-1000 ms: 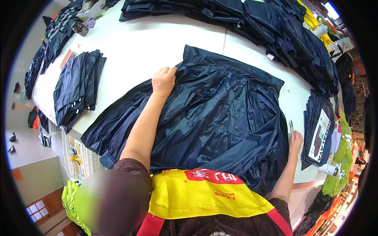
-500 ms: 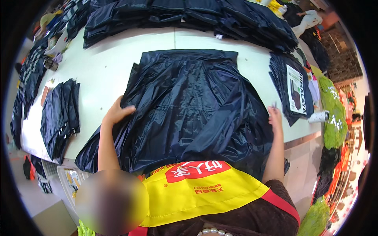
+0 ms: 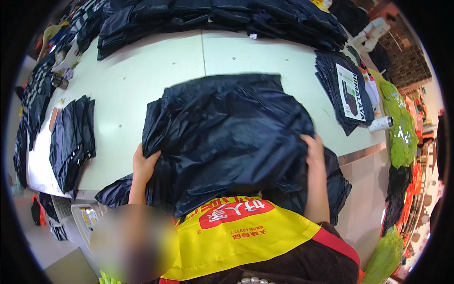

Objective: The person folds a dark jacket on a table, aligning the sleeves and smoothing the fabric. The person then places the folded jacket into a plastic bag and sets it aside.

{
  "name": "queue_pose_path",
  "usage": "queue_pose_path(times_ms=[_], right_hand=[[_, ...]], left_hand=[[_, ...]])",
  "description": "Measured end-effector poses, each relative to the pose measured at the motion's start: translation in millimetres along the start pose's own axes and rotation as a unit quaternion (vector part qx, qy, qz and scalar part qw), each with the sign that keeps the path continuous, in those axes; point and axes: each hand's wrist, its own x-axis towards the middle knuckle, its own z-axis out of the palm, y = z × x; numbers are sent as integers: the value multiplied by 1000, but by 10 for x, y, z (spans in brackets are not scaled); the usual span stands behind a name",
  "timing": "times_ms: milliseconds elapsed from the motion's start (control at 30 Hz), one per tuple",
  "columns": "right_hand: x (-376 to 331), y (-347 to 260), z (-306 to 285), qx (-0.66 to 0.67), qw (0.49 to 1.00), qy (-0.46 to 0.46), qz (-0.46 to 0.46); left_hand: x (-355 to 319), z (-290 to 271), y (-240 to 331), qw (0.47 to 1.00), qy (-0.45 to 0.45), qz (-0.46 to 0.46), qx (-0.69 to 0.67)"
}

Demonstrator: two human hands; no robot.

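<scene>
Dark garment [image 3: 231,135], between left hand [image 3: 144,162] and right hand [image 3: 315,151], apparently gripped

White cylinder [image 3: 378,124] (dark-ended) near green fabric [image 3: 400,144]

Smooth, glossy cloth, heavily creased, in the dark garment [image 3: 227,128]. Much the same sheen on the stack of folded dark cloth [image 3: 73,142] at the left. Smooth, hard-looking finish on the bench [image 3: 142,80]. Flat, paper-like smoothness on the printed sheet [image 3: 347,90] at the right. Smooth cloth with a faint shine in the yellow apron [image 3: 246,232]; soft-looking, matt cloth in the brown top [image 3: 302,260]. Glossy, pearl-like beads [image 3: 255,280]. Bright, plastic-like glints on the green bundle [image 3: 399,125].
</scene>
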Motion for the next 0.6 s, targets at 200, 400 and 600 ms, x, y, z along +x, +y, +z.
queue_pose_path(times_ms=[200,400,600], right_hand=[[-937,-1280,-1228,-86,991,31,-102],[206,-3110,-1010,-534,782,-20,-320],[1272,-3852,674,-477,652,115,-578]], left_hand=[[-962,-879,839,986,113,52,-107],[-148,-1451,1788,891,386,229,-65],[2103,-1411,1342,849,444,228,173]])
